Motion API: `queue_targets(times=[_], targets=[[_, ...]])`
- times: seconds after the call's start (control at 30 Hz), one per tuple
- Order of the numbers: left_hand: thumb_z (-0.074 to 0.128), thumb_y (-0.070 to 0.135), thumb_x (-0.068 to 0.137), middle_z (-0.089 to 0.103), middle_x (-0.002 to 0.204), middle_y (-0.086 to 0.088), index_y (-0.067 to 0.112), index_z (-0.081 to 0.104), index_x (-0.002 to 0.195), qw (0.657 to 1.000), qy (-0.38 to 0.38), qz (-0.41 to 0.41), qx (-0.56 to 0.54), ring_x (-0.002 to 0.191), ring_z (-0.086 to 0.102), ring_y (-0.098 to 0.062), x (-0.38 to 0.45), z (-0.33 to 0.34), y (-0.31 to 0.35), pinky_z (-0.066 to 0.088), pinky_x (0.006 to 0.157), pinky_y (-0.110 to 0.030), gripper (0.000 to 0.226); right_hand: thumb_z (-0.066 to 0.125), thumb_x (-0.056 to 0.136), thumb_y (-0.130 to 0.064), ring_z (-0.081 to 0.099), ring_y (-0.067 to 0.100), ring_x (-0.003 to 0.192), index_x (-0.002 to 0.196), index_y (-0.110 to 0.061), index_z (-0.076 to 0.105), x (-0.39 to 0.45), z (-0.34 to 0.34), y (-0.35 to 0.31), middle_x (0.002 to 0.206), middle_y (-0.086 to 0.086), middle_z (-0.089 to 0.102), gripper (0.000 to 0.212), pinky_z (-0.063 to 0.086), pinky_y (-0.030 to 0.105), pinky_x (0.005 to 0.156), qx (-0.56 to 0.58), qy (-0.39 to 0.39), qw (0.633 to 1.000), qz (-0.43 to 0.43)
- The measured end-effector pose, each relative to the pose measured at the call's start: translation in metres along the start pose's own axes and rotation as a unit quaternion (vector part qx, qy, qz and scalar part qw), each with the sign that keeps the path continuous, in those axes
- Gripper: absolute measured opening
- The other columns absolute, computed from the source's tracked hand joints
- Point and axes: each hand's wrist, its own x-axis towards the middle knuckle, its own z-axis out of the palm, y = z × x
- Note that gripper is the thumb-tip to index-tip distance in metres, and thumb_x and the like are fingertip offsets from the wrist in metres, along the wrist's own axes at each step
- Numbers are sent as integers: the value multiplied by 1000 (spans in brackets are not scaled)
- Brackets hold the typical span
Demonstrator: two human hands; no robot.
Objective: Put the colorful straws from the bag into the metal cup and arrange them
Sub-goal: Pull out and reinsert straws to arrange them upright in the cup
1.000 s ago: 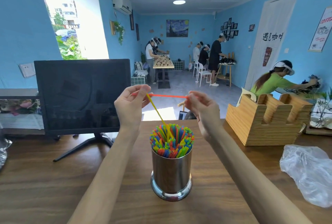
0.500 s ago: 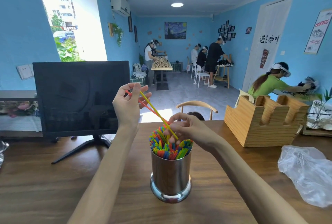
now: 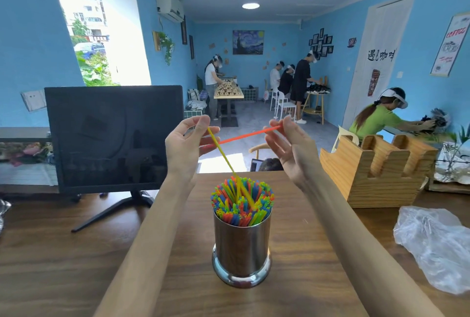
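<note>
The metal cup [image 3: 241,245] stands upright on the wooden surface [image 3: 63,260], packed with colorful straws [image 3: 241,202] whose cut ends fan out above its rim. A yellow straw [image 3: 223,156] slants up from the bundle to the left hand [image 3: 188,143], which pinches its upper end between thumb and fingertips. An orange straw [image 3: 248,135] runs nearly level between the two hands, its right end gripped by the fingers of the right hand [image 3: 290,143] (its left end crosses behind the yellow one at the left hand). A crumpled clear plastic bag [image 3: 437,248] lies at the right edge, near a wooden holder [image 3: 376,169]. A dark monitor [image 3: 114,136] stands at the left.
</note>
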Motion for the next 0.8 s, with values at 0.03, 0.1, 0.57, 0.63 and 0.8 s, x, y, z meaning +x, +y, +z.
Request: queue_targets(times=[0.03,0.1,0.57,0.63,0.8], targets=[[75,45,80,79,85,-3,16,71,103,1000,-21,-11,14,66,73,-15,0,1,2,58,58,-23,38,67,94,-31,74,17,80,89,-13,71,2,4,-3,83,0,76,19,60,28,70,4,0,1000,-9],[79,46,74,80,88,-3,16,74,101,994,-83,-43,54,61,70,-12,-3,4,5,54,52,-21,40,63,99,-31,71,13,67,92,-13,72,2,13,-4,75,-4,70,21,58,24,64,-71,-9,997,-19],[90,20,77,78,78,-9,11,75,98,987,-79,-130,47,64,75,-19,-15,21,-14,58,58,-21,28,56,102,-49,60,8,62,116,-19,78,-7,37,33,91,2,64,39,48,22,52,-227,-108,954,166],[89,18,78,78,79,-10,13,74,103,988,-82,-125,35,67,75,-20,-14,22,-15,59,59,-22,30,56,102,-49,58,8,59,112,-22,79,-6,36,36,93,4,64,37,47,22,51,-207,-105,956,178],[83,13,84,80,90,-8,21,79,107,980,-143,-129,41,79,78,-23,-10,17,-22,59,63,-24,25,54,102,-51,59,9,58,110,-18,78,-4,28,44,81,-1,70,42,50,24,57,-183,-115,953,214]])
